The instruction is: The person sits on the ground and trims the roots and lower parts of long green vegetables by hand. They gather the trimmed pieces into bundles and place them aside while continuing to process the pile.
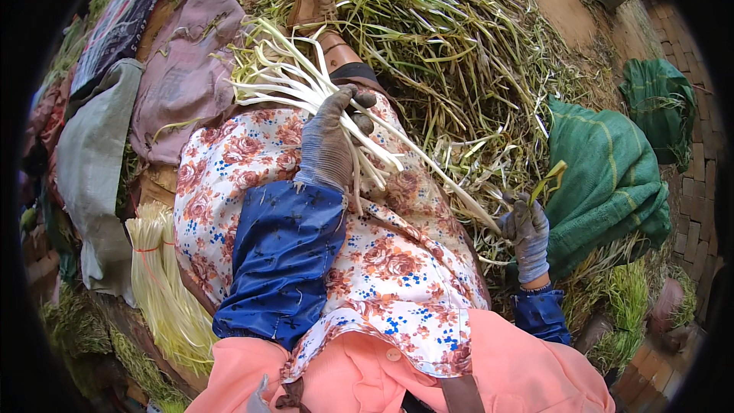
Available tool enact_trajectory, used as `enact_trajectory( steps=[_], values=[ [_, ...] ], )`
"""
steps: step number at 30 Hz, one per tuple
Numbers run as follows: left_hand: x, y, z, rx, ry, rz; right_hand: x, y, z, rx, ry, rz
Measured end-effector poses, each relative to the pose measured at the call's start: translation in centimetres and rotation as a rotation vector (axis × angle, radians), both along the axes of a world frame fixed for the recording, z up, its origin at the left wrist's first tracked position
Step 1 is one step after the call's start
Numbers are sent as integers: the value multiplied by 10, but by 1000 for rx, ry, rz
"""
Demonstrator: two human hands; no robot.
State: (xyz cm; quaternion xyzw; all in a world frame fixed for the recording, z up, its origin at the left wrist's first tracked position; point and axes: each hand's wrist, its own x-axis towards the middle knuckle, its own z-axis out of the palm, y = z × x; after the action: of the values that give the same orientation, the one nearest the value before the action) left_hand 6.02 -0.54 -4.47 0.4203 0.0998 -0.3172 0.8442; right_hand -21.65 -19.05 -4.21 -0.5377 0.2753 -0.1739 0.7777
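Note:
My left hand (330, 137), in a soiled work glove, grips a bunch of long white blanched vegetable stalks (292, 80) above my lap. Their pale yellow-green tips fan out towards the upper left, and the cut ends point down to the right. One longer stalk (436, 169) stretches from the bunch across to the fingers of my right hand (524, 229), which is also gloved. Between those right fingers stands a withered green-yellow leaf (547, 180). Whether the right fingers also pinch the stalk's end is unclear.
A floral apron (390, 264) covers my lap. Loose stalks and leaf trimmings (459, 51) are heaped ahead and to the right. Green cloth sacks (608, 183) lie at the right. On the left are a tied bundle of pale stalks (163, 281), a grey woven sack (97, 172) and a mauve sack (183, 74).

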Motion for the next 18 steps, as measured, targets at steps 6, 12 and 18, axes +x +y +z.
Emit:
enact_trajectory(
  steps=[6,12,18],
  values=[
    [1,-1,1,-13,-65,20,-46,-19,-19,-1209,1170,530],
    [-1,1,2,-52,-125,15,-56,-26,-38,-1147,1408,799],
    [30,11,18,-249,-156,189,-71,-36,-34,-1031,1595,1015]
  ],
)
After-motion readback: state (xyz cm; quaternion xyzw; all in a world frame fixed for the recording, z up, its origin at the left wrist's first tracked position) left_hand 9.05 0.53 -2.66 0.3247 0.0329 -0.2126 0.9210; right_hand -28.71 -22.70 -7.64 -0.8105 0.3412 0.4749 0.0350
